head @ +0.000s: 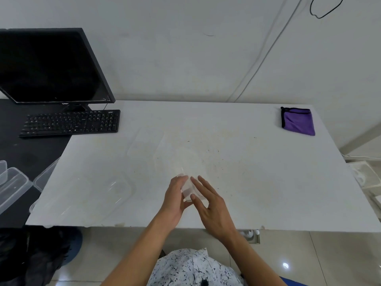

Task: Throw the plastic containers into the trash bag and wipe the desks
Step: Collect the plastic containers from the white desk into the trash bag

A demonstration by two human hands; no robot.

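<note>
A small container (188, 189) of clear plastic is being held just above the near middle of the white desk (268, 182). It is being gripped by the left hand (175, 197), whose fingers are curled round its left side. It is being touched by the right hand (213, 207) with forefinger and thumb, the other fingers being spread and nearly straight.

The clearing is judged to be at an early stage. A large container (92, 195) is lying on the near left of the same desk, and more containers (12, 184) are lying on the black desk (31, 149) further left. A dark bag (31, 256), probably the one for trash, is sitting below the near left corner. The cloth (298, 121) is lying folded at the far right and specks are showing on the white top, so wiping is judged not yet begun.
</note>
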